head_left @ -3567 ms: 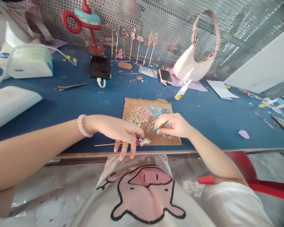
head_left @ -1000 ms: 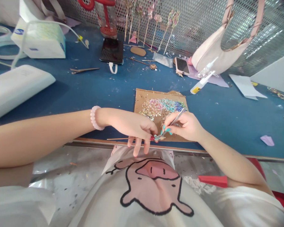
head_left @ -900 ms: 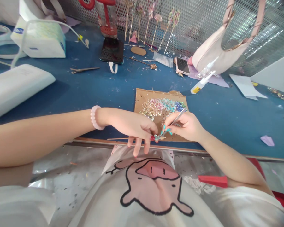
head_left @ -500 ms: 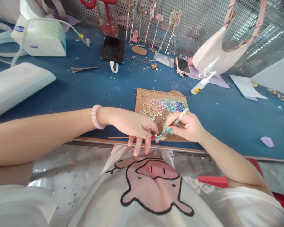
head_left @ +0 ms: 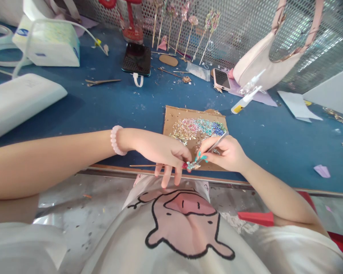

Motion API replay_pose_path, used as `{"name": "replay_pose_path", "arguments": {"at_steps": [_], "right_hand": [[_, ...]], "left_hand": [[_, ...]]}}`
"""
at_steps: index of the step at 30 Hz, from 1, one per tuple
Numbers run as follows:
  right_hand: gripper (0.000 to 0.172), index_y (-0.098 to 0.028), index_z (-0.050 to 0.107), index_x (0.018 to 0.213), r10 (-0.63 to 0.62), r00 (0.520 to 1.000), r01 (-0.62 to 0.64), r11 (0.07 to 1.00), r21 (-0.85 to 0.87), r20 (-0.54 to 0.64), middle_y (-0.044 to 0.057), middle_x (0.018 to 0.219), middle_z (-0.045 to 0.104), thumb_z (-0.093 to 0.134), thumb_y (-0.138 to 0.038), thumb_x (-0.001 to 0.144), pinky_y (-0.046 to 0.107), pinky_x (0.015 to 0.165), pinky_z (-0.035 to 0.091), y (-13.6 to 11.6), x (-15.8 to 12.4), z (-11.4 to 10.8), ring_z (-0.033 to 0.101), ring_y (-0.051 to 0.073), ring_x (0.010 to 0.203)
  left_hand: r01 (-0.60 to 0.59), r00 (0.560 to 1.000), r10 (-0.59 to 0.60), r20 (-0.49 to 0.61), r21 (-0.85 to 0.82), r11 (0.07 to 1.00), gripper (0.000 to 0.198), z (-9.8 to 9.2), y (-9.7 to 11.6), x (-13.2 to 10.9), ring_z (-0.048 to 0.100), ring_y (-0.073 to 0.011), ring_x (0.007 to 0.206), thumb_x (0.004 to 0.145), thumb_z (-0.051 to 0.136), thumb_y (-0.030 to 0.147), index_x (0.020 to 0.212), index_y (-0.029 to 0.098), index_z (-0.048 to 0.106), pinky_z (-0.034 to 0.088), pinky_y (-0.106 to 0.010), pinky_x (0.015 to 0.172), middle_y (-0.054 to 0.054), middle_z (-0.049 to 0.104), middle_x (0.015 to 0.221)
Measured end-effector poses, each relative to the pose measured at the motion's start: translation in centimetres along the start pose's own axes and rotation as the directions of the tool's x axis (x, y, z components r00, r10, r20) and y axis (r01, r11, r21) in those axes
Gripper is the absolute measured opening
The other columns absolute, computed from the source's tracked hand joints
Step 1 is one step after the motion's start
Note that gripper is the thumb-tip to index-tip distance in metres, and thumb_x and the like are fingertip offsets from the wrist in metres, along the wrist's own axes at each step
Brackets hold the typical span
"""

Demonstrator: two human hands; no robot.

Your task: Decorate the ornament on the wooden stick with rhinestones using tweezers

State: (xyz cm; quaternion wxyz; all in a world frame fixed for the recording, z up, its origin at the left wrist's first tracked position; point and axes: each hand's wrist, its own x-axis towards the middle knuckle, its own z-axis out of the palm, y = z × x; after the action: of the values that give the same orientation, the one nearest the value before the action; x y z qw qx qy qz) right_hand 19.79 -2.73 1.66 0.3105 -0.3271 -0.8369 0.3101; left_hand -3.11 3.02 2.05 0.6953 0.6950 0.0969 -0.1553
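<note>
My left hand (head_left: 168, 154) is closed on a thin stick (head_left: 143, 166) that lies sideways under my fingers. At the stick's right end, just past my fingertips, is a small ornament (head_left: 192, 165) covered in sparkling rhinestones. My right hand (head_left: 227, 152) pinches a pair of metal tweezers (head_left: 217, 142), their tips down at the ornament. Whether a stone sits between the tips is too small to tell. Just beyond both hands lies a cardboard sheet (head_left: 171, 112) spread with loose rhinestones (head_left: 190, 127) in yellow, pink, turquoise and blue.
Behind the cardboard lie a black phone (head_left: 136, 59), a pink phone (head_left: 221, 79) and a glue bottle (head_left: 246, 99). Several decorated sticks (head_left: 193, 21) stand at the back, beside a white handbag (head_left: 263, 62). Left are a tissue pack (head_left: 51, 43), scissors-like clip (head_left: 103, 82) and white box-shaped device (head_left: 25, 101).
The tweezers have tilted slightly in my right hand, and the rhinestone ornament has turned a little. My left hand stays in nearly the same place.
</note>
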Motion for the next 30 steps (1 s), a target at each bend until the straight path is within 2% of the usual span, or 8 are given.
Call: {"name": "replay_pose_path", "arguments": {"at_steps": [5, 9, 11, 16, 20, 25, 29, 30], "right_hand": [[0.020, -0.019, 0.067, 0.082, 0.021, 1.000, -0.021, 1.000, 0.011, 0.006, 0.003, 0.073, 0.071, 0.065, -0.037, 0.089, 0.023, 0.059, 0.051, 0.1, 0.0, 0.0, 0.065, 0.012, 0.061], [0.020, -0.019, 0.066, 0.084, 0.019, 1.000, -0.019, 1.000, 0.019, 0.021, 0.003, 0.071, 0.070, 0.064, -0.038, 0.089, 0.023, 0.058, 0.051, 0.2, -0.1, -0.2, 0.066, 0.012, 0.061], [0.020, -0.018, 0.066, 0.085, 0.021, 1.000, -0.021, 1.000, 0.018, 0.022, 0.003, 0.070, 0.070, 0.064, -0.038, 0.090, 0.023, 0.058, 0.051, 0.3, -0.1, -0.2, 0.066, 0.011, 0.061], [0.018, -0.018, 0.066, 0.085, 0.009, 1.000, -0.009, 1.000, 0.010, 0.011, 0.002, 0.069, 0.070, 0.064, -0.036, 0.090, 0.022, 0.056, 0.049, 0.2, -0.2, -0.2, 0.065, 0.011, 0.060], [0.019, -0.018, 0.066, 0.084, 0.000, 1.000, 0.000, 1.000, -0.011, 0.007, 0.002, 0.070, 0.070, 0.064, -0.036, 0.090, 0.022, 0.057, 0.050, 0.2, -0.1, -0.2, 0.065, 0.011, 0.061], [0.016, -0.018, 0.066, 0.084, -0.022, 1.000, 0.022, 1.000, -0.022, 0.003, 0.002, 0.070, 0.070, 0.064, -0.033, 0.091, 0.021, 0.057, 0.049, 0.2, 0.0, -0.1, 0.065, 0.010, 0.060], [0.017, -0.018, 0.066, 0.085, -0.018, 1.000, 0.018, 1.000, -0.005, 0.011, 0.002, 0.070, 0.070, 0.064, -0.034, 0.090, 0.022, 0.057, 0.049, 0.3, -0.1, -0.2, 0.065, 0.011, 0.061], [0.017, -0.018, 0.066, 0.085, -0.023, 1.000, 0.023, 1.000, 0.004, 0.013, 0.002, 0.071, 0.070, 0.064, -0.034, 0.090, 0.022, 0.056, 0.049, 0.4, -0.1, -0.2, 0.065, 0.011, 0.061]], "left_hand": [[0.023, 0.997, -0.023, 0.071, -0.002, 1.000, 0.028, -0.2, 0.4, 0.0, 0.071, -0.0278, 0.092, 0.084, 0.060, 0.059, 0.088, 0.031, 0.058, 0.059, -0.034, 0.054, 0.003, 0.075, 0.096], [0.071, 0.997, -0.071, -0.018, 0.028, 0.997, 0.012, 0.1, 1.1, -0.2, 0.073, -0.0241, 0.083, 0.092, 0.054, 0.037, 0.089, 0.025, 0.052, 0.058, -0.031, 0.054, -0.001, 0.074, 0.103], [0.055, 0.998, -0.056, 0.037, 0.022, 0.998, 0.013, 0.2, 1.2, -0.2, 0.074, -0.0242, 0.076, 0.089, 0.058, 0.037, 0.087, 0.026, 0.051, 0.057, -0.031, 0.050, -0.001, 0.075, 0.097], [0.070, 0.998, -0.069, -0.010, 0.031, 0.997, 0.004, 0.6, 1.4, -0.5, 0.073, -0.0202, 0.070, 0.096, 0.048, 0.025, 0.096, 0.021, 0.051, 0.058, -0.029, 0.052, -0.004, 0.074, 0.100], [0.092, 0.996, -0.092, -0.019, 0.049, 0.995, 0.016, 1.0, 2.0, -0.9, 0.074, -0.0188, 0.070, 0.098, 0.037, 0.012, 0.105, 0.014, 0.051, 0.058, -0.030, 0.056, -0.011, 0.071, 0.108], [0.081, 0.996, -0.079, -0.028, 0.061, 0.995, 0.017, 0.8, 2.1, -0.7, 0.073, -0.0180, 0.070, 0.098, 0.037, 0.013, 0.105, 0.016, 0.053, 0.057, -0.027, 0.053, -0.009, 0.072, 0.108], [0.164, 0.982, -0.168, 0.081, 0.052, 0.985, 0.014, 0.3, 1.6, -0.1, 0.074, -0.0212, 0.075, 0.088, 0.059, 0.029, 0.102, 0.027, 0.057, 0.059, -0.028, 0.051, 0.002, 0.074, 0.098], [0.144, 0.989, -0.145, 0.031, 0.048, 0.988, 0.014, 0.2, 1.4, 0.0, 0.074, -0.0214, 0.078, 0.087, 0.058, 0.030, 0.102, 0.028, 0.058, 0.059, -0.029, 0.053, 0.003, 0.074, 0.099]]}}
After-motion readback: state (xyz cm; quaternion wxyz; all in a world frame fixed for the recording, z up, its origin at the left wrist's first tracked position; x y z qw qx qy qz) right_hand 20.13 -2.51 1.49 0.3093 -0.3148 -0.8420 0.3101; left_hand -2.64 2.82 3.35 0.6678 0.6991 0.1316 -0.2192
